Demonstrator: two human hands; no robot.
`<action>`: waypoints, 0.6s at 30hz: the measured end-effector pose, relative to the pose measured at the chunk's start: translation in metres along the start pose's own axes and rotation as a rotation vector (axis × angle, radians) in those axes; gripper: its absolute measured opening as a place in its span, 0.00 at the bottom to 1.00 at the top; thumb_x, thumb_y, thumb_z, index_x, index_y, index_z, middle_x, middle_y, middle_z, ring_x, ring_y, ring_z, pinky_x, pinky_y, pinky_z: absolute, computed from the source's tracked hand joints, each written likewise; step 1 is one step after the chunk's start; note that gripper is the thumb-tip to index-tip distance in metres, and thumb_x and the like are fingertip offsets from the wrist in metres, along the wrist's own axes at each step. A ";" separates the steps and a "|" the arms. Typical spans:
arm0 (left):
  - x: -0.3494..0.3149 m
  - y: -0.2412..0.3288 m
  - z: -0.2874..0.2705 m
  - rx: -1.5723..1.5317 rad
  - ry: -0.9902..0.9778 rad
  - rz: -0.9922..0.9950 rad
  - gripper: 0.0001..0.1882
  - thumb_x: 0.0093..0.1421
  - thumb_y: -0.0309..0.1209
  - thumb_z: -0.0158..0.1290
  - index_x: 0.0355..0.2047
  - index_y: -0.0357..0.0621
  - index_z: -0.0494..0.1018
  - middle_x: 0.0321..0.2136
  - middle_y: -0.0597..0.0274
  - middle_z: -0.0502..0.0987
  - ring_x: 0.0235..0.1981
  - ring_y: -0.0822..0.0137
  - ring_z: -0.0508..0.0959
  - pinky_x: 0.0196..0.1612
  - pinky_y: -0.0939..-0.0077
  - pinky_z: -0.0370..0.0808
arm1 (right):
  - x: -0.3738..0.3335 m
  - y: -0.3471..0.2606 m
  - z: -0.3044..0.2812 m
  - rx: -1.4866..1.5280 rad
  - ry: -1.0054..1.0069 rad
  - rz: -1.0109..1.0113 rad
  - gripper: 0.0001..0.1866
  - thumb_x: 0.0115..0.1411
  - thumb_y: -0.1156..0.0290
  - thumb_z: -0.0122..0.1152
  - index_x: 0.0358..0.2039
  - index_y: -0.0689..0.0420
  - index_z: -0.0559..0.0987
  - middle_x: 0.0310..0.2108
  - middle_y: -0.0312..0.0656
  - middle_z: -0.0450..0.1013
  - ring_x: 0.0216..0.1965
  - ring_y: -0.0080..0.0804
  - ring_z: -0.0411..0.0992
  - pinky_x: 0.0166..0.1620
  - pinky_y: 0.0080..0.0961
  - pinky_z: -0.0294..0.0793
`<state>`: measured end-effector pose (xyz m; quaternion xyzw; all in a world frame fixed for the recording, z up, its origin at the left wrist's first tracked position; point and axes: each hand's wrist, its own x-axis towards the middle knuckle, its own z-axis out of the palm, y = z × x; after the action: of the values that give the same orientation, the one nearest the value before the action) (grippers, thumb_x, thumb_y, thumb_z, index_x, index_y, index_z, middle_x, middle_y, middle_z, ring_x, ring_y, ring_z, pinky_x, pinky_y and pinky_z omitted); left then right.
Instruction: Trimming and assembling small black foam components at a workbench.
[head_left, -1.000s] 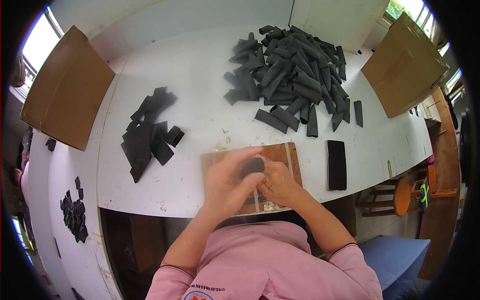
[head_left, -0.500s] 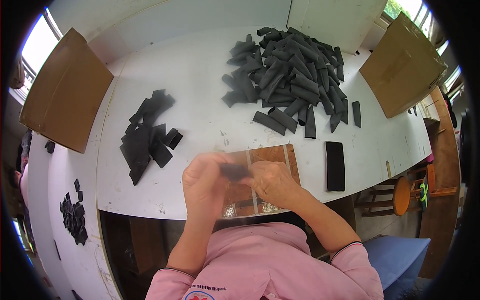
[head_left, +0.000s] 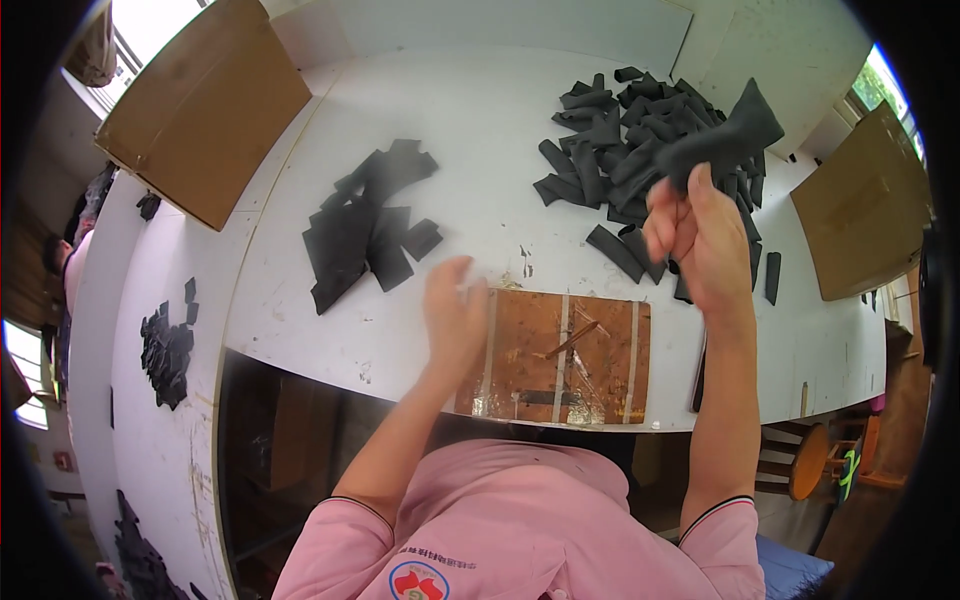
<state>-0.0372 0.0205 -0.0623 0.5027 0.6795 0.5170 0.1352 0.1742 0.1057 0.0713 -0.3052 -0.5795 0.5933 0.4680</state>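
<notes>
The right hand [head_left: 705, 240] is raised, thumb up and fingers curled, with a dark grey tube-like piece [head_left: 735, 135] at its thumb tip, in front of the far pile; I cannot tell whether the piece is pinched or already loose. The left hand [head_left: 455, 315], blurred, is loosely spread with nothing visible in it, just over the left edge of a brown board [head_left: 520, 345]. Light bands cross this worn board, which lies at the near edge of the table; on it are a thin brown stick [head_left: 573, 340] and a short dark strip [head_left: 540, 397]. The white tabletop [head_left: 480, 190] is scuffed, with dark marks beyond the board. Flat dark pieces [head_left: 345, 245] overlap on the left, and a heap of dark grey tubes [head_left: 640, 140] fills the far right. A cardboard box [head_left: 205, 115] stands at the left, another box [head_left: 865, 210] at the right, and pale panels [head_left: 490, 30] close off the back. Farther left, a side table [head_left: 200, 440] bears small dark scraps [head_left: 167, 355], with a person in pink [head_left: 72, 265] beyond it. Bright windows [head_left: 150, 30] show at both upper corners; a wooden stool [head_left: 810, 460] stands at lower right.
</notes>
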 end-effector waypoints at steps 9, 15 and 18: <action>0.067 -0.091 -0.017 0.773 0.093 0.157 0.07 0.45 0.27 0.54 0.27 0.40 0.70 0.31 0.56 0.69 0.36 0.53 0.66 0.35 0.62 0.64 | -0.109 0.068 0.028 -0.223 0.080 0.251 0.14 0.59 0.64 0.46 0.26 0.63 0.72 0.14 0.35 0.64 0.15 0.19 0.61 0.20 0.16 0.58; 0.022 0.016 -0.043 -0.628 -0.385 -0.377 0.06 0.50 0.22 0.51 0.27 0.31 0.73 0.21 0.63 0.75 0.20 0.79 0.71 0.26 0.86 0.67 | -0.138 0.056 0.051 -0.787 -0.027 -0.398 0.07 0.49 0.74 0.59 0.27 0.62 0.73 0.18 0.40 0.66 0.20 0.29 0.65 0.22 0.22 0.64; -0.015 0.039 -0.059 -0.660 -0.721 -0.477 0.04 0.49 0.22 0.55 0.26 0.33 0.73 0.22 0.64 0.75 0.24 0.78 0.72 0.30 0.84 0.69 | -0.128 0.033 0.065 -0.813 0.095 -0.481 0.12 0.44 0.73 0.63 0.29 0.63 0.73 0.23 0.41 0.67 0.24 0.33 0.67 0.23 0.24 0.65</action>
<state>-0.0507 -0.0271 -0.0089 0.4108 0.4868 0.4529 0.6238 0.1572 -0.0331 0.0255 -0.3477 -0.7968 0.1784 0.4608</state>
